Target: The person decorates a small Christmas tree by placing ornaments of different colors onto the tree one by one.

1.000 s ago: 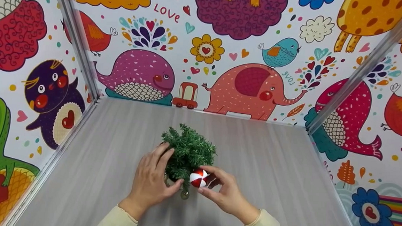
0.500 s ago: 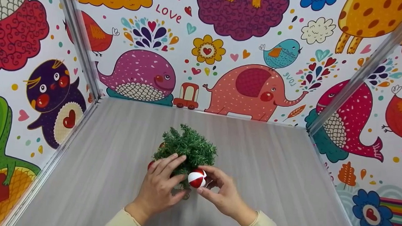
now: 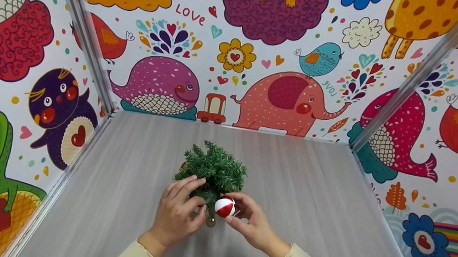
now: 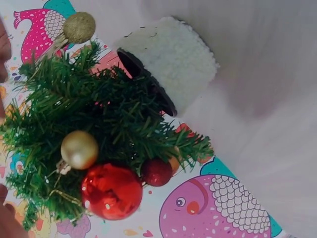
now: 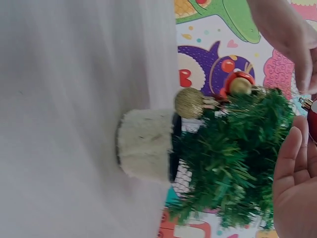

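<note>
A small green artificial Christmas tree (image 3: pixel 220 169) stands upright in front of me in a fuzzy white pot (image 5: pixel 146 144). My right hand (image 3: pixel 257 223) holds a red-and-white bauble (image 3: pixel 224 207) between thumb and fingers, close to the tree's near right side. My left hand (image 3: pixel 178 211) is at the near left side of the tree, its thumb and index finger pinching at a branch; the fingertips partly hide it. A glittery gold bauble (image 4: pixel 79 27) hangs low on the tree. In the left wrist view, a shiny red bauble (image 4: pixel 112 191) hangs beside a smooth gold bauble (image 4: pixel 79 149).
The tree stands on a grey wood-grain table (image 3: pixel 297 180). Walls printed with cartoon animals (image 3: pixel 156 84) enclose it at the back and both sides, with metal corner posts (image 3: pixel 85 44). A smaller dark red bauble (image 4: pixel 157 172) also hangs on the tree.
My left hand has moved down the near side of the tree, and its thumb and index finger have come together. The red-and-white bauble has turned and shifted slightly in my right hand.
</note>
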